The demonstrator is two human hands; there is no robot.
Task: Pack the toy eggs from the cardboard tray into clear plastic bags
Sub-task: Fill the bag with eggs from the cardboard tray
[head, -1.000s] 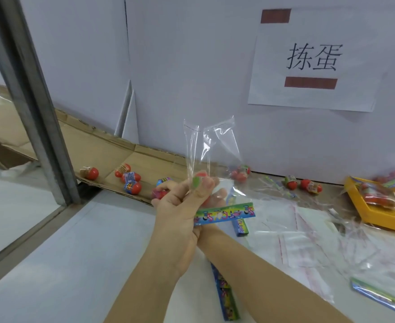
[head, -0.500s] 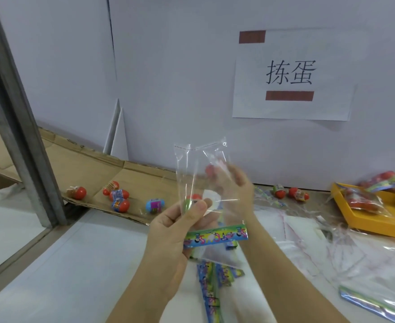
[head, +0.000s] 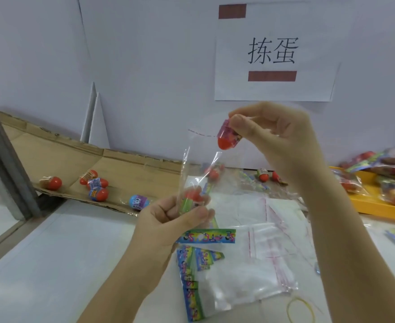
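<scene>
On the smooth white tabletop point(head: 52, 264) lies a stack of flat, glossy bags point(head: 250, 276) with bright printed strips. Above it, the left hand point(head: 168, 220) has its grip clamped on a crinkled clear plastic bag point(head: 199, 164) with one egg point(head: 192, 195) inside. The right hand point(head: 278, 136) pinches a rounded, red-tipped toy egg point(head: 226, 137) in its grip at the bag's mouth. Beyond, loose eggs point(head: 97, 192) rest on the creased cardboard tray point(head: 59, 148).

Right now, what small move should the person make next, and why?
Probably lower the right hand and drop the pinched egg into the bag: it hangs at the bag's top, while the left hand holds the bag upright.
</scene>
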